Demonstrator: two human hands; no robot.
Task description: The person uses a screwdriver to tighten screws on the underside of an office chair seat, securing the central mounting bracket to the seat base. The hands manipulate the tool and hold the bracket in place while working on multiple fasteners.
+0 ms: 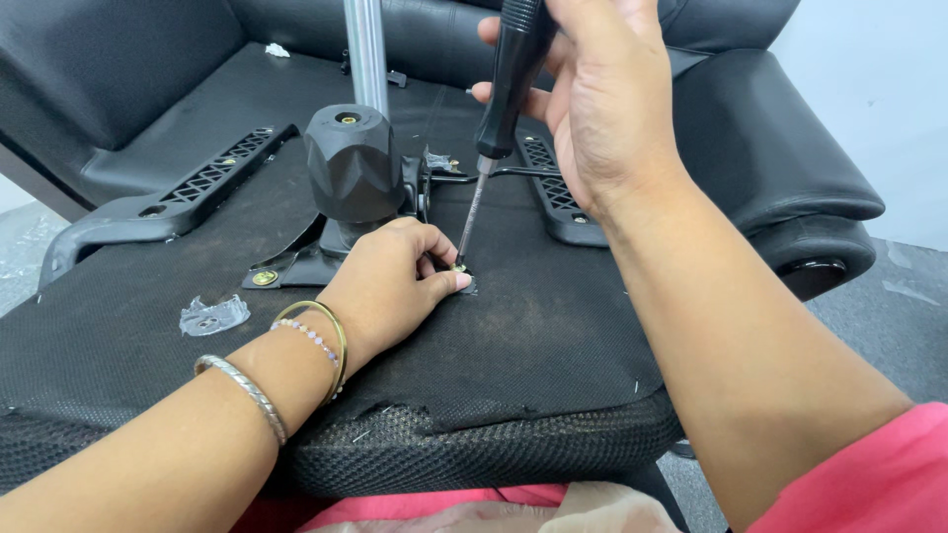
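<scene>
My right hand [602, 109] grips the black handle of a screwdriver [504, 99], held nearly upright. Its metal shaft runs down to a small brass screw [460, 266] in the underside of an upturned office chair seat [533, 345]. My left hand [390, 281] rests on the black fabric beside the tip, fingers pinched around the screw and the shaft's end. Bangles and a bead bracelet circle that wrist. The black seat mechanism [354, 163] with its silver gas column [367, 49] stands just behind my left hand.
Black plastic armrest brackets lie on the seat at left [168, 202] and right [558, 192]. A scrap of clear plastic [212, 316] lies at the left. Another brass screw [264, 278] sits in the mechanism plate. A black leather sofa [780, 148] is behind.
</scene>
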